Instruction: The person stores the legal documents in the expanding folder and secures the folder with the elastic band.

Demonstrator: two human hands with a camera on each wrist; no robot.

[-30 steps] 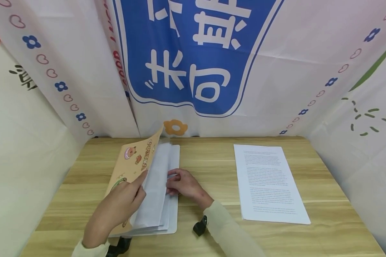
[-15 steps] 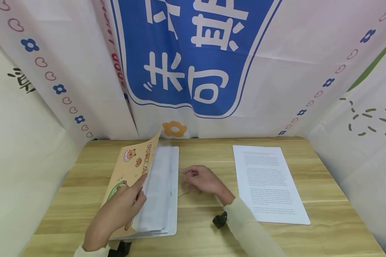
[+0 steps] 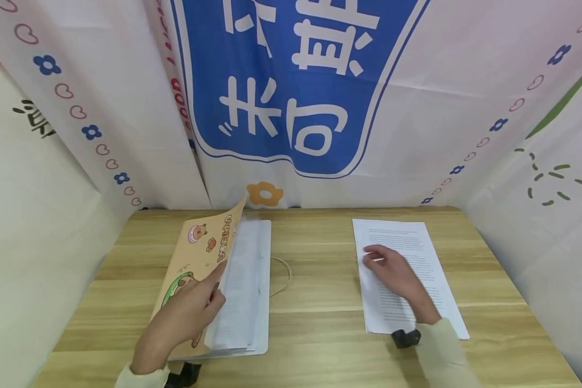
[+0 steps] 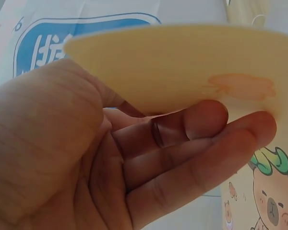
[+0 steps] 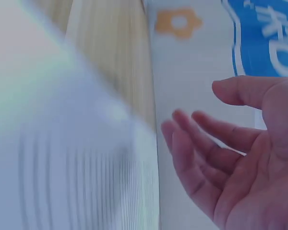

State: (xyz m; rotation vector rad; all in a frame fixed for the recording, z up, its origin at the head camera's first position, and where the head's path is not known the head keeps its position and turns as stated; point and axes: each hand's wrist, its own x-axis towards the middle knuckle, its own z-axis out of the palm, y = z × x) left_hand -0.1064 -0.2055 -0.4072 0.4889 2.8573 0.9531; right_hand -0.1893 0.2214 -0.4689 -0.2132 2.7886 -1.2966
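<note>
A tan cartoon-print document folder (image 3: 201,253) lies at the left of the table with its front cover lifted. My left hand (image 3: 186,310) pinches the edge of that cover; in the left wrist view the cover (image 4: 168,62) passes between thumb and fingers. White printed sheets (image 3: 237,291) show inside the folder. A thin elastic cord (image 3: 289,272) loops out from its right edge. Over a stack of printed paper (image 3: 402,237) at the right hovers my right hand (image 3: 393,272), fingers loosely bent and holding nothing. The right wrist view shows these fingers (image 5: 182,153) apart from the paper.
The wooden table (image 3: 315,302) spans the front, with bare wood between folder and paper stack. A printed white cloth (image 3: 417,134) with a blue panel hangs behind it, and cloth also covers both sides.
My right hand has let go of the elastic cord at the folder's right edge and moved right, over the paper stack. The left hand keeps the cover raised.
</note>
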